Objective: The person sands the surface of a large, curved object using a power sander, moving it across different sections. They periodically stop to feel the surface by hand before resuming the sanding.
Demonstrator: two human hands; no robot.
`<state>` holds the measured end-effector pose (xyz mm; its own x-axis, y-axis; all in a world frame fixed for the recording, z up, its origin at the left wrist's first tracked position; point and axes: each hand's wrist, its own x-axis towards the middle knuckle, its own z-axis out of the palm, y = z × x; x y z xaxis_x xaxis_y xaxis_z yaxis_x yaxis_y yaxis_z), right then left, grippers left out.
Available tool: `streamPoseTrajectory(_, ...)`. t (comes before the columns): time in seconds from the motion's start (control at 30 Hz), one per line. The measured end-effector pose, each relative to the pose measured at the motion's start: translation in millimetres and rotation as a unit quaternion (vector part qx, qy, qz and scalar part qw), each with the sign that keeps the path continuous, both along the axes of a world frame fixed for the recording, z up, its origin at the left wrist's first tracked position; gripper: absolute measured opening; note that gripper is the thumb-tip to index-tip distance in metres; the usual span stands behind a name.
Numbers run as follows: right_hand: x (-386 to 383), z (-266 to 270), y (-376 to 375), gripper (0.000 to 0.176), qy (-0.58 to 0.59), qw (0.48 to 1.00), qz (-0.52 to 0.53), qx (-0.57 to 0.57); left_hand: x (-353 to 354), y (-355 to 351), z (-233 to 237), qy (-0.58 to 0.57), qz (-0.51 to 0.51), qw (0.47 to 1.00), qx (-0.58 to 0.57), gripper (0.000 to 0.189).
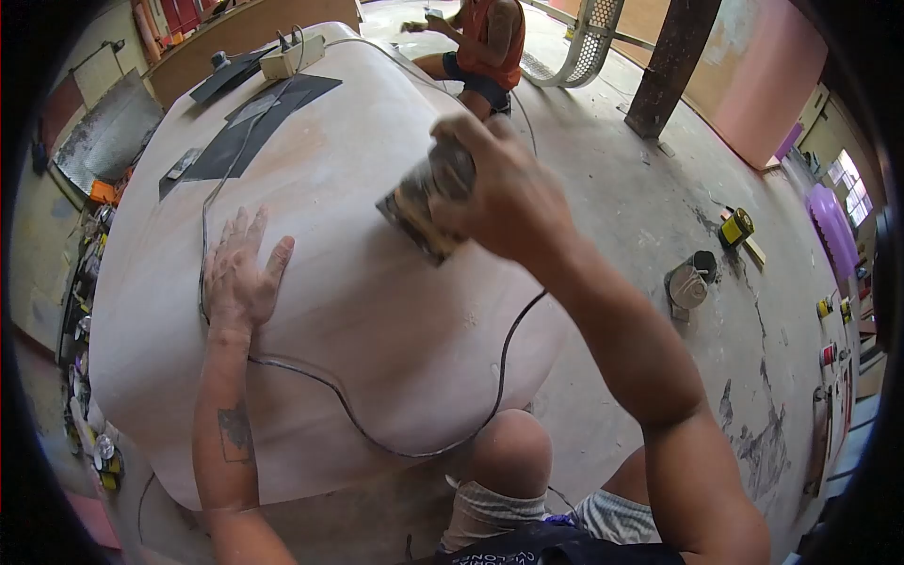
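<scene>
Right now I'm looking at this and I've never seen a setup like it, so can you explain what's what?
There's no robot here: it's one picture, from a camera on a person's head, looking down at their own bare hands. The left hand rests flat, fingers spread, on a big pale curved shape. The right hand grips what looks like a sander, blurred and tilted. On the shape lie dark sheets, a socket box and a black cord. Beyond it is another person in an orange top.
</scene>
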<state>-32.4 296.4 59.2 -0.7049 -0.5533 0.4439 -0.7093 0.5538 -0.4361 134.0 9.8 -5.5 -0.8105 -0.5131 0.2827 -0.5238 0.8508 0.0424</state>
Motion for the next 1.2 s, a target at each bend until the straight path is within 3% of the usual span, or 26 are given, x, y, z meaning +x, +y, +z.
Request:
streamPoseTrajectory(0.13,-31,7,-19,0.064,-0.016,1.0,-0.017,0.017,0,-2,0,-0.007,0.001,1.0,0.002,0.08)
streamPoseTrajectory(0.27,1,-9,8,0.065,0.027,0.999,0.028,-0.018,-1,-2,0,-0.01,0.003,1.0,-0.007,0.08)
streamPoseTrajectory(0.37,35,-46,35,0.067,0.101,0.99,0.086,-0.042,-1,-3,-3,-0.008,0.005,1.0,-0.011,0.08)
streamPoseTrajectory(0.47,61,-83,56,0.073,0.098,0.989,0.106,-0.034,0,-2,-3,-0.001,0.0,1.0,-0.005,0.08)
streamPoseTrajectory(0.57,68,-93,59,0.07,0.138,0.982,0.12,-0.046,1,-5,-6,0.005,0.005,1.0,-0.008,0.082)
streamPoseTrajectory(0.77,37,-20,11,0.055,0.079,0.994,0.075,-0.009,0,-4,-7,0.003,0.013,1.0,-0.018,0.08)
streamPoseTrajectory(0.9,-4,24,-39,0.063,0.024,0.995,0.013,0.092,0,1,1,-0.001,0.009,1.0,-0.002,0.08)
streamPoseTrajectory(1.1,-19,25,-51,0.067,0.05,0.995,0.026,0.084,0,-3,-1,-0.002,0.005,1.0,0.002,0.081)
streamPoseTrajectory(1.2,11,15,-22,0.061,0.038,0.996,0.049,0.068,0,1,0,-0.005,0.009,1.0,-0.004,0.082)
